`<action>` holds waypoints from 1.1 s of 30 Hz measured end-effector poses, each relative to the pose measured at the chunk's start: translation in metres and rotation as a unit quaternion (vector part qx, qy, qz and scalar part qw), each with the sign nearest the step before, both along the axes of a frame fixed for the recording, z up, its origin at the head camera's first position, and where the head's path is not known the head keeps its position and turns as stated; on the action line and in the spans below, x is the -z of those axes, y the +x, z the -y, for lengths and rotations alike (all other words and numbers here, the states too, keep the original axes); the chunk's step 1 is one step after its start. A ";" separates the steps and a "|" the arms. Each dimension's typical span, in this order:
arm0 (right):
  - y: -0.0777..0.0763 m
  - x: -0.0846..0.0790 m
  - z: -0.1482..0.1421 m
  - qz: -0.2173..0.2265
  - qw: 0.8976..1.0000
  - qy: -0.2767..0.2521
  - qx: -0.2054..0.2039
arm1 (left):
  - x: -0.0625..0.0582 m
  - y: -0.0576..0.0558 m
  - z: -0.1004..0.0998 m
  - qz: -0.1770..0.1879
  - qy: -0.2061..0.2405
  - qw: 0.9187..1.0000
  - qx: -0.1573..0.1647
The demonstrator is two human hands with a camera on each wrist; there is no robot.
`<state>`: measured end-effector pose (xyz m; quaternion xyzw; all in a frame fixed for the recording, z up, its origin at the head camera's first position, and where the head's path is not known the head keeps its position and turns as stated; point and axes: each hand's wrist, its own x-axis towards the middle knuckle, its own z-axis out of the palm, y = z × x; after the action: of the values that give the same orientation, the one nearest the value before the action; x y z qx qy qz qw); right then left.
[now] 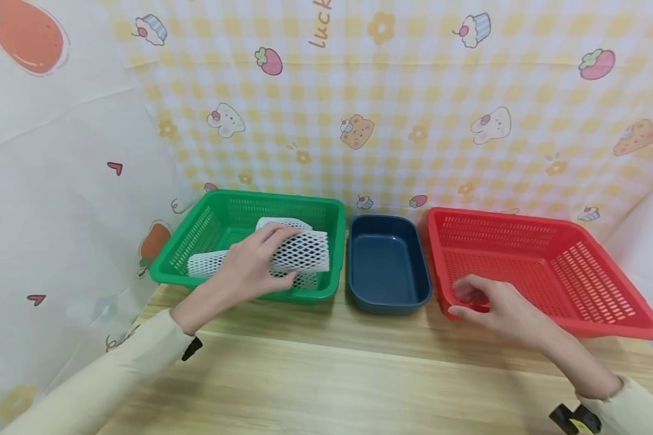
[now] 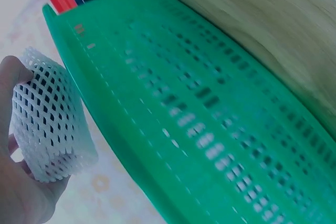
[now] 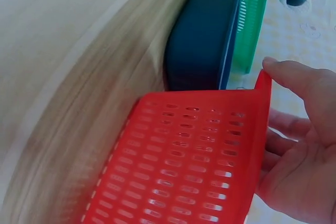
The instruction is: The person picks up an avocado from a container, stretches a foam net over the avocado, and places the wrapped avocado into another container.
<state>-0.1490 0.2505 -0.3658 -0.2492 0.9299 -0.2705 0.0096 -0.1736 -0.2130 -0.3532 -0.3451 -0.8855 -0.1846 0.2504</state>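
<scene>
In the head view my left hand [image 1: 256, 260] holds a white foam net sleeve [image 1: 303, 251] over the green basket [image 1: 160, 272], thumb below and fingers on top. The left wrist view shows this sleeve [image 2: 50, 119] above the basket's rim, dark showing through its mesh. More white net sleeves [image 1: 207, 264] lie in the green basket, partly hidden by the hand. My right hand [image 1: 500, 308] is at the near left corner of the red basket [image 1: 644, 314], fingers loosely bent over the rim. From the right wrist, the thumb [image 3: 289, 72] appears right at the corner of that rim.
A dark blue rectangular tub [image 1: 389, 305] stands between the two baskets on the wooden table [image 1: 326, 374]. Behind them hangs a yellow checked cloth [image 1: 392, 90] with printed cartoons. A white printed sheet [image 1: 60, 199] hangs along the left side.
</scene>
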 end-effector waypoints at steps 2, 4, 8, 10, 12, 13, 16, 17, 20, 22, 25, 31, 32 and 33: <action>0.000 -0.002 -0.001 0.003 1.000 0.010 -0.005 | -0.002 0.000 0.008 0.005 0.001 1.000 -0.013; 0.000 -0.004 -0.003 0.007 1.000 0.020 -0.012 | -0.004 0.000 0.015 0.012 0.000 1.000 -0.029; 0.001 -0.007 -0.007 0.005 0.999 0.028 -0.038 | -0.007 0.000 0.029 0.036 -0.005 0.998 -0.057; 0.001 -0.007 -0.009 0.003 0.998 0.029 -0.050 | -0.007 -0.001 0.035 0.050 -0.012 0.996 -0.069; 0.001 -0.008 -0.010 -0.001 0.998 0.024 -0.062 | -0.008 -0.003 0.039 0.062 -0.019 0.995 -0.079; 0.001 -0.008 -0.011 -0.002 0.998 0.021 -0.067 | -0.009 -0.005 0.041 0.067 -0.021 0.994 -0.082; 0.001 -0.008 -0.012 -0.005 0.997 0.015 -0.077 | -0.011 -0.009 0.045 0.083 -0.028 0.992 -0.088; 0.001 -0.008 -0.012 -0.006 0.997 0.015 -0.080 | -0.012 -0.010 0.046 0.089 -0.030 0.992 -0.088; 0.001 -0.006 -0.011 -0.009 0.997 0.015 -0.080 | -0.014 -0.013 0.050 0.110 -0.034 0.989 -0.091; 0.001 -0.005 -0.011 -0.013 0.997 0.017 -0.079 | -0.016 -0.015 0.053 0.123 -0.032 0.988 -0.093; 0.001 -0.006 -0.010 -0.019 0.997 0.020 -0.078 | -0.017 -0.018 0.057 0.140 -0.026 0.985 -0.094; 0.001 -0.008 -0.010 -0.006 0.997 0.027 -0.075 | -0.018 -0.028 0.062 0.160 -0.015 0.983 -0.088; 0.001 -0.008 -0.010 -0.002 0.997 0.027 -0.074 | -0.019 -0.029 0.063 0.161 -0.014 0.983 -0.086; 0.001 -0.008 -0.010 0.000 0.997 0.027 -0.073 | -0.019 -0.032 0.064 0.161 -0.014 0.983 -0.085</action>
<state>-0.1482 0.2602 -0.3577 -0.3161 0.9161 -0.2440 0.0361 -0.2051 -0.2771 -0.3344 -0.2379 -0.9428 -0.2038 0.1144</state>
